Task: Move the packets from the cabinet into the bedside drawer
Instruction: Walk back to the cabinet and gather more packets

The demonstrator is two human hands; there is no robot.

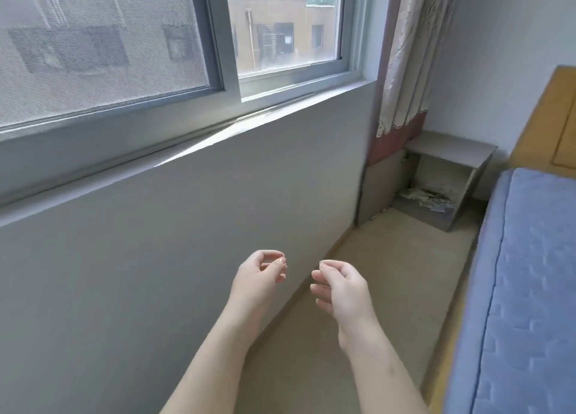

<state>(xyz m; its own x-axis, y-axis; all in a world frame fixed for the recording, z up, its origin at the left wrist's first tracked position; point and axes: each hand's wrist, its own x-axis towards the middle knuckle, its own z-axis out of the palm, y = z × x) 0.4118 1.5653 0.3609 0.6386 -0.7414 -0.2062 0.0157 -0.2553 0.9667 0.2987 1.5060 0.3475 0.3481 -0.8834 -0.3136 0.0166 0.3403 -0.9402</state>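
Both hands hang in the air ahead of the person, and neither holds anything. The left hand [258,276] has its fingers [276,259] loosely curled, thumb tip close to the forefinger. The right hand [339,289] mirrors it just beside, its fingers [321,281] bent inward towards the left ones with a gap between the two sets. This looks like the relaxed carry of someone walking towards a job, not a grip.

The packets [427,197] lie well beyond the fingertips, ahead and to the right, heaped on the floor of an open grey cabinet [448,147] in the corner. They are too small and blurred to count. A curtain [405,71] hangs just left of the cabinet, and a bed [530,273] with a blue cover runs along the right of the right-hand fingers. A grey wall [187,242] under a window [124,55] stands to the left of the left-hand fingers.

No drawer shows from here, so I cannot tell where the packets must go. None has been lifted yet, by the look of it. The narrow strip of floor [374,258] leads straight from the fingers to the cabinet, and the next move will probably need a low reach into it.
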